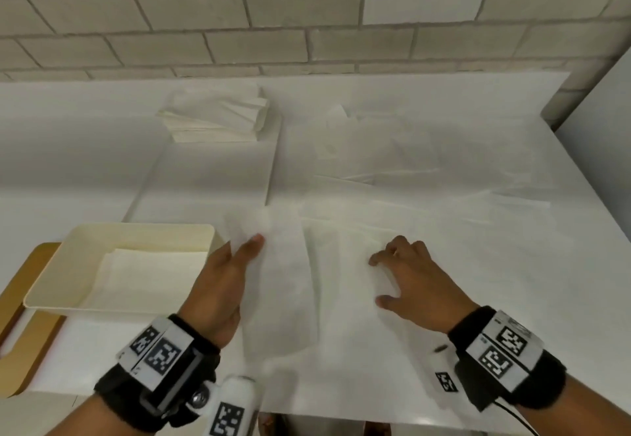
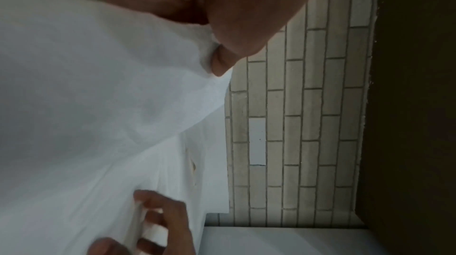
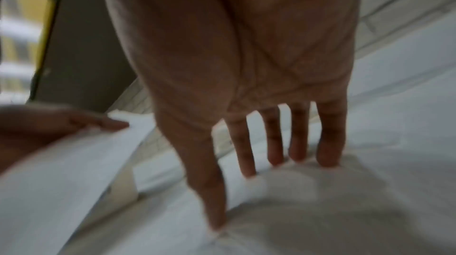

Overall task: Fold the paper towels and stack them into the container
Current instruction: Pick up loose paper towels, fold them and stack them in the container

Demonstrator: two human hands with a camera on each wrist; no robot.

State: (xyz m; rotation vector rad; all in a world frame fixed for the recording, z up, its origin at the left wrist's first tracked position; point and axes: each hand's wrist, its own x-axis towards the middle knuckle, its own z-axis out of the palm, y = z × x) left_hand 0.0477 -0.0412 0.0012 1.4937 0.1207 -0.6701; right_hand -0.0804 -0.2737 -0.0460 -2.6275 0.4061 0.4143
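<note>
A white paper towel [image 1: 327, 285] lies spread on the table in front of me. My left hand [image 1: 246, 254] holds its left edge raised off the table, pinched between thumb and straight fingers. In the left wrist view the paper towel [image 2: 98, 83] drapes over those fingers. My right hand [image 1: 386, 278] presses spread fingertips [image 3: 271, 157] down on the towel's right part. The cream container [image 1: 51, 285] sits just left of my left hand, with a folded towel [image 1: 146, 275] lying flat inside it.
A stack of folded towels [image 1: 218, 118] rests at the back of the table. Loose, crumpled towels [image 1: 392, 162] spread over the right half. A wooden board [image 1: 20, 299] lies under the container at the left edge. A brick wall stands behind.
</note>
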